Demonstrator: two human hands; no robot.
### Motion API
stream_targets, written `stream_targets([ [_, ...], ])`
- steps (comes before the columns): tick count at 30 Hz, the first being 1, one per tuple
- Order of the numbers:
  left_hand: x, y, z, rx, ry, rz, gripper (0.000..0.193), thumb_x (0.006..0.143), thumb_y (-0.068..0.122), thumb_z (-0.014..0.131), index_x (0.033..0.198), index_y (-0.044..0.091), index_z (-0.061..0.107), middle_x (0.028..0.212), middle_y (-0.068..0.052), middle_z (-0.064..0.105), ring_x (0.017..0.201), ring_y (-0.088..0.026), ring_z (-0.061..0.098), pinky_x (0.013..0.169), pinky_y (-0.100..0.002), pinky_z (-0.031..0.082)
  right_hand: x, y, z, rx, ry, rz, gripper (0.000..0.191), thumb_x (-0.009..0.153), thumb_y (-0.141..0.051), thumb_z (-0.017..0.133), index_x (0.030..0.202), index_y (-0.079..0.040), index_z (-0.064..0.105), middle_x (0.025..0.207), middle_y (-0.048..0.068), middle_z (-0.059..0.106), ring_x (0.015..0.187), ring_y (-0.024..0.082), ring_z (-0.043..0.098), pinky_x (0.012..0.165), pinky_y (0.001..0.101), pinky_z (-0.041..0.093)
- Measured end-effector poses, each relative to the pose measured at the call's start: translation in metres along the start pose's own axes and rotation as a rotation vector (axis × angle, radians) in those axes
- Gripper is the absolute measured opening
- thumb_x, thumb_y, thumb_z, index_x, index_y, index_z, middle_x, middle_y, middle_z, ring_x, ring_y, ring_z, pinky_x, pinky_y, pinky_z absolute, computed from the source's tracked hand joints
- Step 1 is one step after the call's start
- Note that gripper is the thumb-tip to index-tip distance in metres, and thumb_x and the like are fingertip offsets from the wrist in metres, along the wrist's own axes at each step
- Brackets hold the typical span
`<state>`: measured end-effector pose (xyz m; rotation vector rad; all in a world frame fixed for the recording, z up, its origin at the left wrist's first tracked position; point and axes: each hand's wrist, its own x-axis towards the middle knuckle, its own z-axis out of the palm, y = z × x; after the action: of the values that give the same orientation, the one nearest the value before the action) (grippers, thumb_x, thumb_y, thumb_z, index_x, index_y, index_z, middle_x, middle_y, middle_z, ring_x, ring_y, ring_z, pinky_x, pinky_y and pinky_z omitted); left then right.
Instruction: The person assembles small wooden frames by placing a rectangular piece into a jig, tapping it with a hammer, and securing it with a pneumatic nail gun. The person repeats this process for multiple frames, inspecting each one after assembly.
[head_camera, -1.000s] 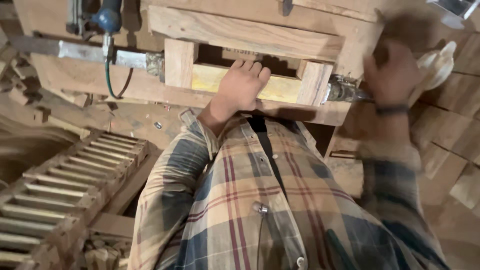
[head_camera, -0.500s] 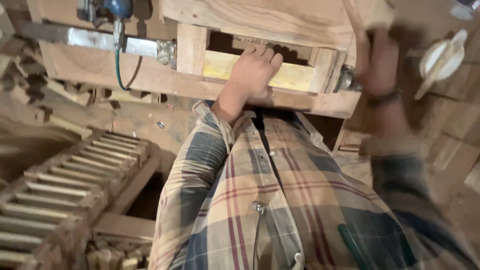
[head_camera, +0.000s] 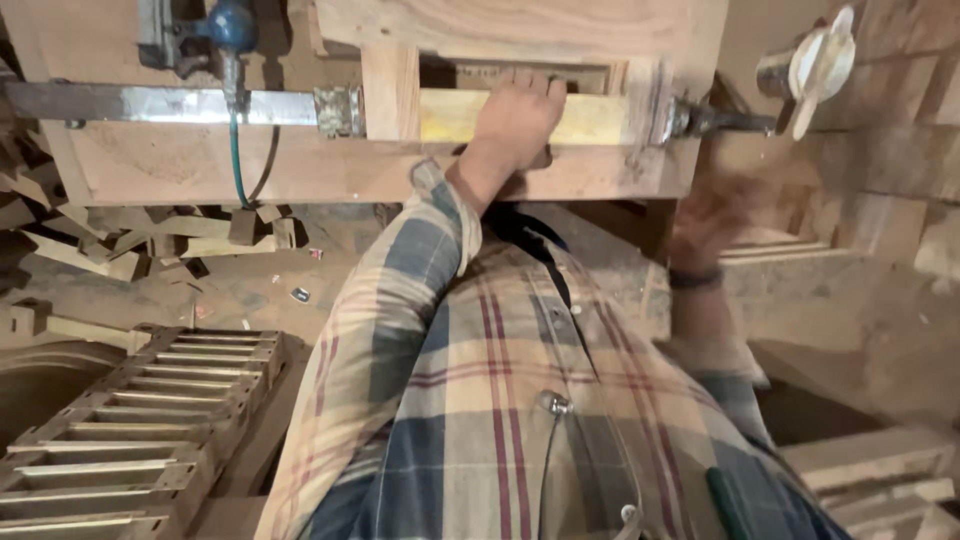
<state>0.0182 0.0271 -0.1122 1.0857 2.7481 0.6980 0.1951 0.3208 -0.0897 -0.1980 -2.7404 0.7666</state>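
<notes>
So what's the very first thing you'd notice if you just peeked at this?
Probably the left hand pressed flat on a yellow wooden bar squeezed in a long metal clamp, top middle. Next, the big plaid shirt filling the lower middle. On the right, the right hand is a blur below the clamp's pale winged handle, and a slatted wooden frame lies bottom left.

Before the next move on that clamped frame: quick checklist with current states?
1. Left hand resting on the yellow strip: ok.
2. Right hand off the wing handle, empty: it looks so, but it is blurred, cannot tell.
3. Metal clamp bar seated along the wooden frame: ok.
4. Clamp screw tight against the frame: cannot tell.
5. Floor below free of scraps: not ok, wood offcuts lie about.
</notes>
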Motion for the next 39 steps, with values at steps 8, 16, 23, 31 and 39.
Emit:
stream_targets([
  [8, -0.004, 0.002, -0.019, -0.006, -0.131, -0.017, 0.076, 0.058, 0.036, 0.089, 0.118, 0.001, 0.058, 0.106, -0.017, 0.069, 0.101, -0.034, 0.064, 0.093, -0.048, 0.046, 0.002, -0.018, 0.043, 0.424, -0.312, 0.812, 0.044, 0.114, -0.036, 0.043, 0.085, -0.006, 0.057, 0.064, 0.003, 0.052, 0.05, 0.016, 0.045, 0.045, 0.0313, 0.037],
  [16, -0.001, -0.003, 0.004, 0.0, -0.024, -0.024, 0.069, 0.06, 0.031, 0.086, 0.115, 0.001, 0.059, 0.103, -0.017, 0.069, 0.102, -0.034, 0.064, 0.091, -0.047, 0.047, 0.001, -0.053, -0.025, 0.293, 0.328, 0.117, 0.031, 0.112, -0.028, 0.048, 0.101, -0.002, 0.063, 0.083, 0.017, 0.062, 0.073, 0.031, 0.058, 0.063, 0.0427, 0.046],
  [23, 0.002, 0.0, -0.003, 0.015, 0.017, -0.041, 0.085, 0.048, 0.035, 0.086, 0.12, -0.003, 0.059, 0.103, -0.02, 0.069, 0.099, -0.035, 0.065, 0.089, -0.049, 0.05, 0.012, -0.017, 0.053, -0.177, -0.259, 0.043, 0.039, 0.119, -0.031, 0.046, 0.11, 0.0, 0.069, 0.094, 0.027, 0.066, 0.087, 0.046, 0.062, 0.073, 0.0551, 0.05],
  [31, -0.002, -0.001, 0.0, 0.016, -0.002, 0.0, 0.068, 0.057, 0.032, 0.088, 0.11, 0.0, 0.06, 0.107, -0.019, 0.067, 0.104, -0.037, 0.063, 0.091, -0.052, 0.048, 0.007, -0.047, -0.046, 0.371, 0.161, 0.247, 0.023, 0.107, -0.023, 0.054, 0.113, -0.004, 0.067, 0.092, 0.016, 0.057, 0.076, 0.03, 0.054, 0.063, 0.0431, 0.043],
  [39, -0.002, -0.002, 0.003, 0.018, -0.006, -0.004, 0.072, 0.053, 0.032, 0.089, 0.11, 0.0, 0.059, 0.107, -0.022, 0.066, 0.104, -0.038, 0.063, 0.095, -0.05, 0.048, 0.003, -0.002, 0.051, -0.315, -0.438, 0.084, 0.029, 0.108, -0.025, 0.056, 0.118, 0.0, 0.066, 0.109, 0.034, 0.066, 0.092, 0.052, 0.064, 0.077, 0.0578, 0.052],
])
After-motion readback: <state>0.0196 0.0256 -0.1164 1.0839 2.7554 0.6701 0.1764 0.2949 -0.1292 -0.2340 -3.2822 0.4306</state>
